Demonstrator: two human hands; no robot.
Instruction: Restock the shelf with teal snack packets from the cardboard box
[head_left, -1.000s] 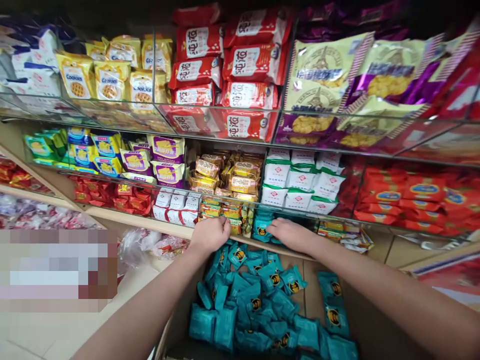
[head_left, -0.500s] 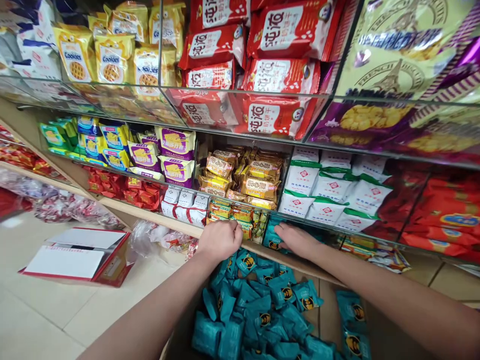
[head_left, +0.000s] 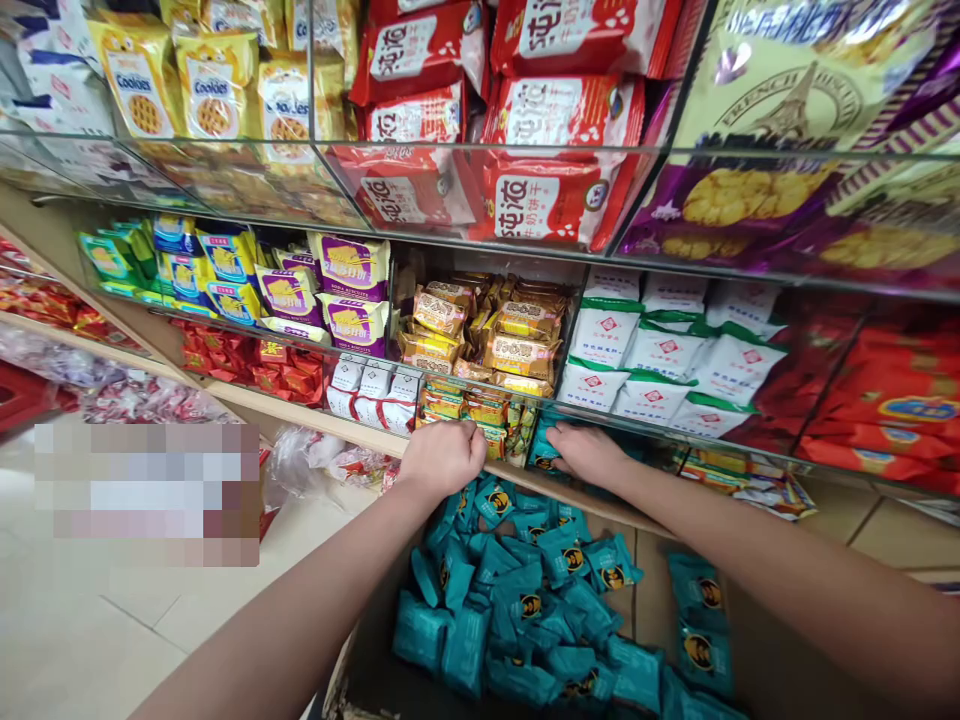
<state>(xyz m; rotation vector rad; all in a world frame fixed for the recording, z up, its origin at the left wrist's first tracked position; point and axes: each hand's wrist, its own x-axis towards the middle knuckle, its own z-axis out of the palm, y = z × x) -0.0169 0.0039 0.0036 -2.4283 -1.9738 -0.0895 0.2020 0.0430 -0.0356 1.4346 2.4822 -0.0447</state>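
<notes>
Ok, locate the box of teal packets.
In the head view, the box of teal packets is at bottom centre, below the left hand and right hand.

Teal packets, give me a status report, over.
Left hand curled at far rim of cardboard box. Right hand at shelved teal packets, partly hiding them. Boxed teal packets lying loose.

The person's left forearm (head_left: 300,590) slanted up from the lower left to the left hand (head_left: 441,458), curled with knuckles uppermost, while the right forearm (head_left: 757,535) stretched from the right toward the right hand (head_left: 591,454), its bent fingers (head_left: 562,442) pointing inward.
</notes>
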